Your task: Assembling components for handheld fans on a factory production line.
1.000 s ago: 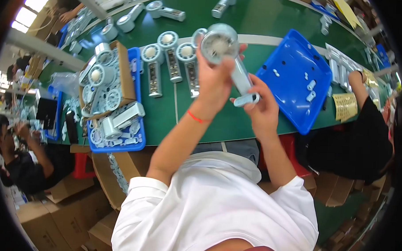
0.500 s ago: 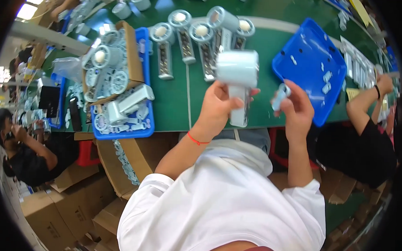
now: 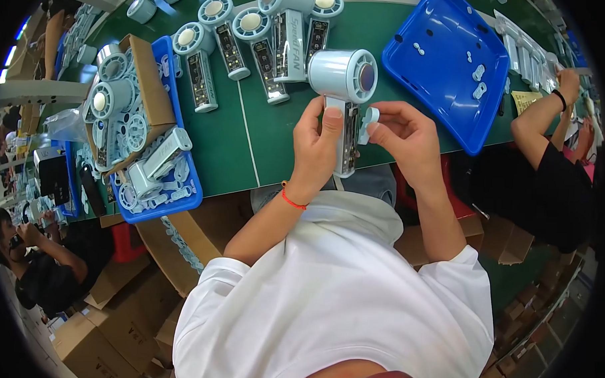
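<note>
Fan (image 3: 341,82) is partly hidden by left grip (image 3: 316,146)

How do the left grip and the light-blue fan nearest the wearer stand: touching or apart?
Touching. The head view shows it: the left grip holds the light-blue fan by its handle, the thumb lying against it.

Torso: white T-shirt (image 3: 333,277), loose cut, round neckline (image 3: 304,369). Sleeves (image 3: 214,279): short, white, ending near elbows. Left wrist (image 3: 298,190): thin red cord bracelet (image 3: 293,202). Trousers (image 3: 377,186): grey-blue, partly hidden. Left hand (image 3: 317,146), right hand (image 3: 414,141): bare.
</note>
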